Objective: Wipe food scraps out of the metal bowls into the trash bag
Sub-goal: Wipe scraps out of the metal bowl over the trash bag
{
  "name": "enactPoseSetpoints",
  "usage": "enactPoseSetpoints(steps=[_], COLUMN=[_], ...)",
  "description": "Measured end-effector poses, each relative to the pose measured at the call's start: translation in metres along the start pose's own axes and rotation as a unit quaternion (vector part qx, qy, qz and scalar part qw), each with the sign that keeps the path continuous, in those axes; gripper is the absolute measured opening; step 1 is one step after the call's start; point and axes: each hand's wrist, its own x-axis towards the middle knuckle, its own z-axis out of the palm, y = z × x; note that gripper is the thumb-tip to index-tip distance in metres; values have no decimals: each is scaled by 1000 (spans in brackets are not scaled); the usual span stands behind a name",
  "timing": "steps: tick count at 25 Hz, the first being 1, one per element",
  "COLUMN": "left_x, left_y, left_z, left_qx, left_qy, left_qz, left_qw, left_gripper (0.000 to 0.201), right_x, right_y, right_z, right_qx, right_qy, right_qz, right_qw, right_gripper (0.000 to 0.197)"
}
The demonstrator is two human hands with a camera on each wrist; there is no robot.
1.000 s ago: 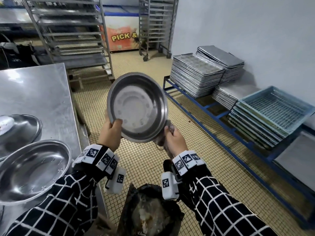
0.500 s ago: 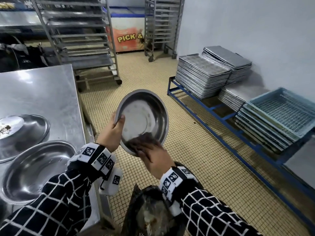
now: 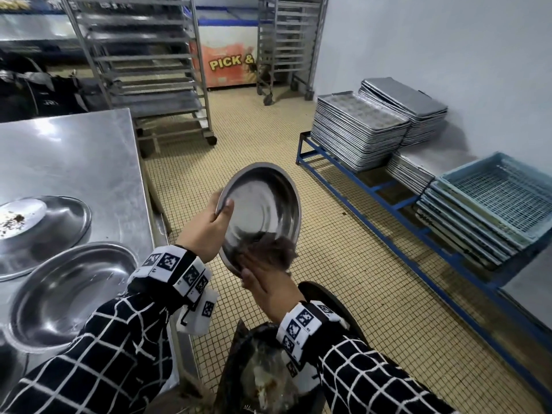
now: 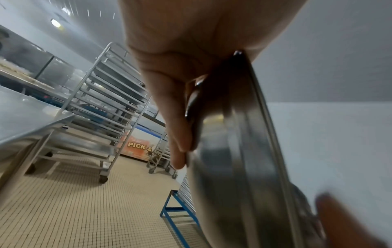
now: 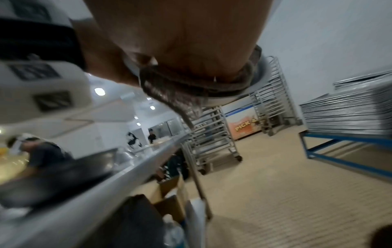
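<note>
Your left hand (image 3: 206, 231) sits at about ten o'clock from your right hand (image 3: 268, 286), thumb hooked over a rim toward one o'clock and fingers (image 4: 180, 144) curled behind it, pinching. Your right hand points toward twelve o'clock, palm pressed forward, its fingertips blurred. Both forearms in checked sleeves come up from six o'clock, with marker bands at the wrists.

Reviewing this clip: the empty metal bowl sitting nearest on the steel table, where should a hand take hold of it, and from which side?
Probably by the rim. The empty round metal bowl sits open side up near the steel table edge, its thin flared lip exposed all round. Come from the near right side, thumb inside and fingers under the lip, as the left hand holds the tilted metal bowl while the right hand wipes.
</note>
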Motion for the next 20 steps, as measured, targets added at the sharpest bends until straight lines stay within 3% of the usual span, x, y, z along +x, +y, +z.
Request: enactPoseSetpoints(steps=[2,4,6,9,10,15,18,20], left_x=[2,0,-2,-4,-4,-6,-12,-17], left_y=[-7,-11,-8,0,-1,-14,-15,-11], left_z=[0,1,-1,-6,-8,-14,-6,6], left_qx=[-8,-29,-72,-116,-124,-161,-177,-200], left_qy=[-26,-62,-80,-81,-90,-176,-126,-91], left_qz=[-5,-9,-30,-74,-83,-117,-43,-8], left_qw=[1000,998,994,987,985,964,975,976], left_gripper=[74,83,87,50,48,87,64,69], right_x=[-2,-4,-3,6,8,9,3,2], right_y=[24,40,45,37,33,28,26,19], right_z=[-11,-29,-47,-69,-79,-110,-102,-92], right_qx=[-124,-209,-216,-94,-37,107,159,209], right_qy=[6,19,65,158,179,176,231,286], right_qz=[47,82,100,121,141,225,272,303], right_qw=[991,974,969,975,973,952,921,884], right_gripper=[92,80,63,67,67,19,20,19])
